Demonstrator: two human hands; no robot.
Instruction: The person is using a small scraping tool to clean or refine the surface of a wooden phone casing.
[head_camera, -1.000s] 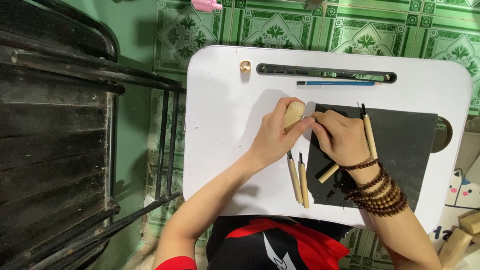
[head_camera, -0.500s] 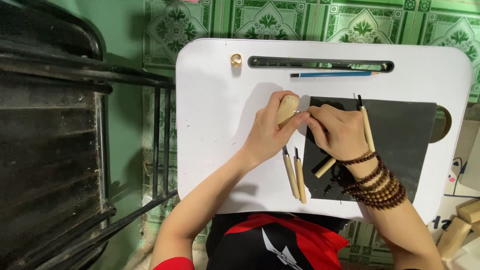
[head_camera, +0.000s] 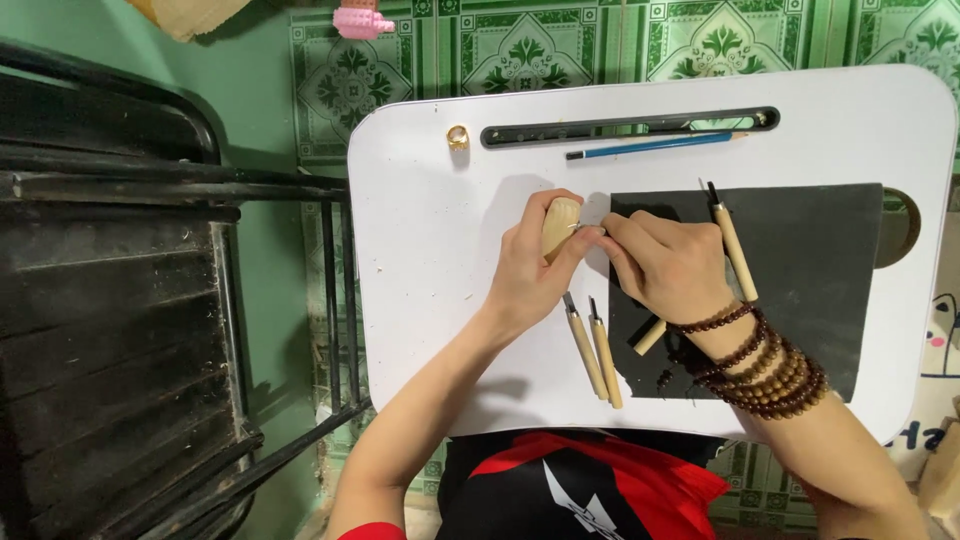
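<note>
- Two spare carving tools (head_camera: 592, 350) lie on the white tabletop (head_camera: 420, 250), nearest the body.
- Left hand (head_camera: 530, 275) wraps the small wooden piece (head_camera: 560, 225), held just above the tabletop at the black mat (head_camera: 810, 270) edge.
- Right hand (head_camera: 665, 265) pinches a tool whose tip touches it.
- The piece is judged light, rigid and smooth; grip its lower body.
- A blue pencil (head_camera: 655, 145) lies farthest.

Four wooden-handled carving tools: two (head_camera: 584, 345) (head_camera: 605, 350) side by side at 6 o'clock, one (head_camera: 733, 245) at 3 o'clock, one (head_camera: 650, 337) under the wrist; one blue pencil (head_camera: 655, 146), one ring (head_camera: 457, 137) at 11 o'clock, one wooden piece (head_camera: 560, 226)
</note>
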